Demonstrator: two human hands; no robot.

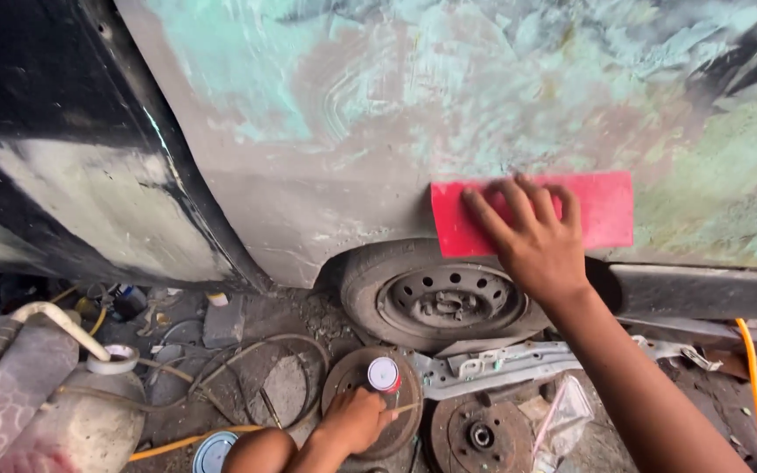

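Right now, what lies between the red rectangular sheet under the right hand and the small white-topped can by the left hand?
In the head view, a wheel with a worn tyre and grey steel rim lies between red sheet and can.

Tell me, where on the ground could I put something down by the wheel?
Hardly anywhere. Under the wheel lie brake discs, a metal bracket and hoses. The barest patch is the grey ground inside the hose loop, left of the left hand. The right hand presses a red sheet on the car body.

Red rectangular sanding block (602,210) flat against filler-smeared car panel (378,114)
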